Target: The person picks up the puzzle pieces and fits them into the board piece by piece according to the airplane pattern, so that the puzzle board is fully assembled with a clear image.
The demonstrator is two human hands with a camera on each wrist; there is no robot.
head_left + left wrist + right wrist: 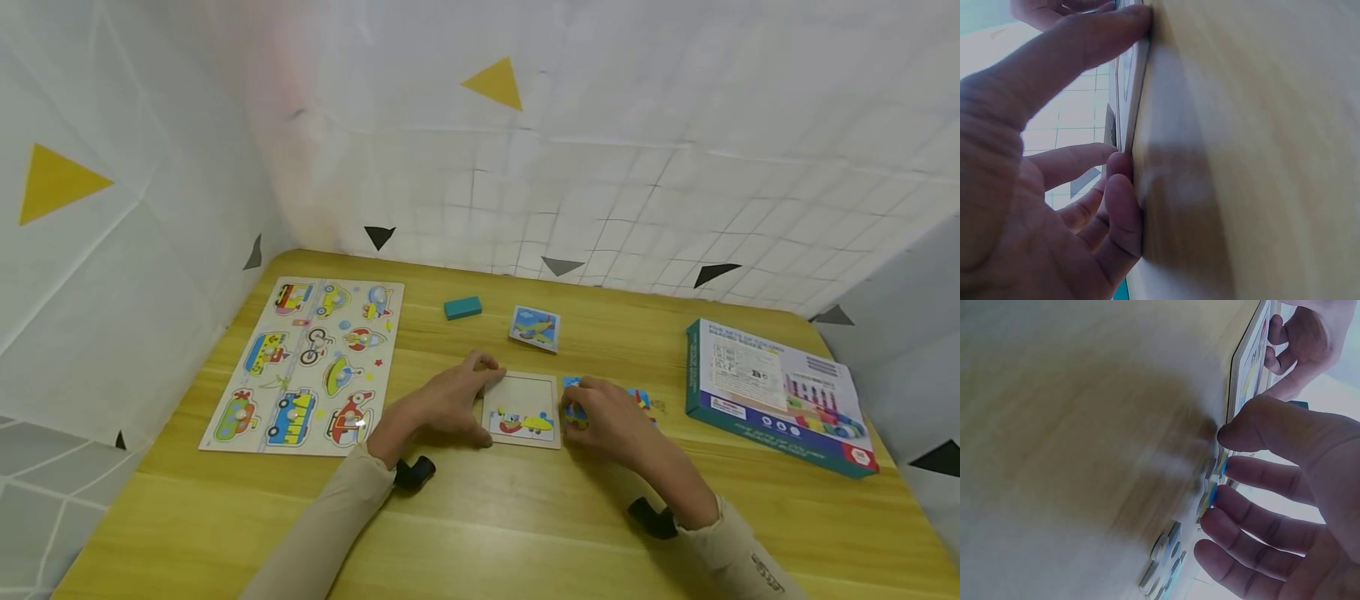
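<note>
A small square jigsaw tray point(525, 390) lies on the table, with printed pieces filling its near part and bare wood above them. My left hand point(448, 402) holds the tray's left side, the thumb at the near corner and the index finger at the far one. Beside the tray's right edge, my right hand point(609, 421) pinches a blue and yellow jigsaw piece point(1212, 487) low over the table. Its fingers partly hide that piece in the head view. Further loose jigsaw pieces point(643, 400) lie just to the right, partly behind the hand.
Above the tray sits a picture card point(535, 328) showing a plane, with a teal block point(462, 308) to its left. A vehicle puzzle board point(300, 375) covers the table's left side. At the right lies a toy box point(780, 400). White sheeting point(585, 167) hangs behind the table.
</note>
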